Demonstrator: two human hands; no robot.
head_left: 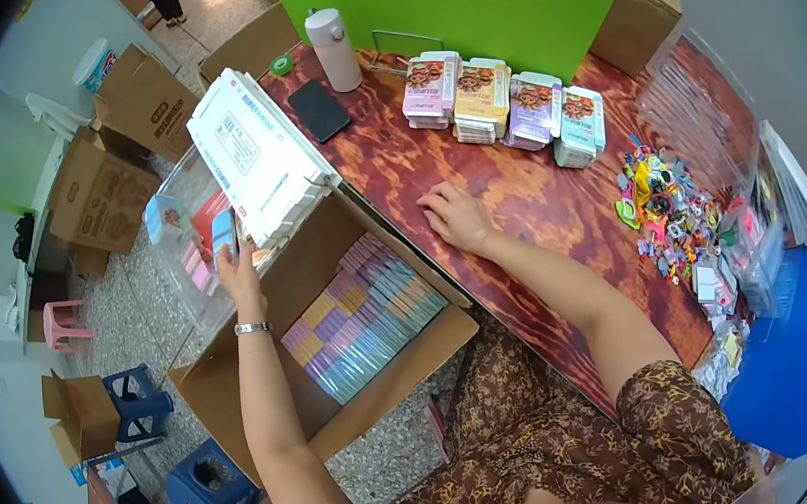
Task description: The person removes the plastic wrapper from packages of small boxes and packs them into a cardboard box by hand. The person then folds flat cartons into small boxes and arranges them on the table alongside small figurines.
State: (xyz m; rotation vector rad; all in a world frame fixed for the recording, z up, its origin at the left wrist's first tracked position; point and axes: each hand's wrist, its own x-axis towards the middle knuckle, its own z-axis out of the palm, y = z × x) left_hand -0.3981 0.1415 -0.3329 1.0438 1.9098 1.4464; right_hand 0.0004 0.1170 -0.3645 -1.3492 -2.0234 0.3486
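Observation:
My left hand point(240, 269) is closed on a small flat blue packet point(222, 228), with its fingers partly hidden behind it. The hand is over a clear plastic bin point(188, 288) that holds a few small colored packs. Beside it lies a stack of flat white cartons point(256, 159). Below, an open cardboard box point(379, 381) holds rows of small packs point(360, 308) in pink, purple, orange and teal. My right hand point(460, 217) rests on the red-brown patterned table point(396, 187), fingers loosely bent and apart, with nothing visible in them.
Several stacks of flat printed cartons point(480, 96) stand along a green panel point(454, 4). A bottle point(333, 51) and a black phone point(319, 111) are at the table's back left. Small colorful trinkets point(670, 204) lie heaped at right. Stools point(208, 482) and boxes crowd the floor at left.

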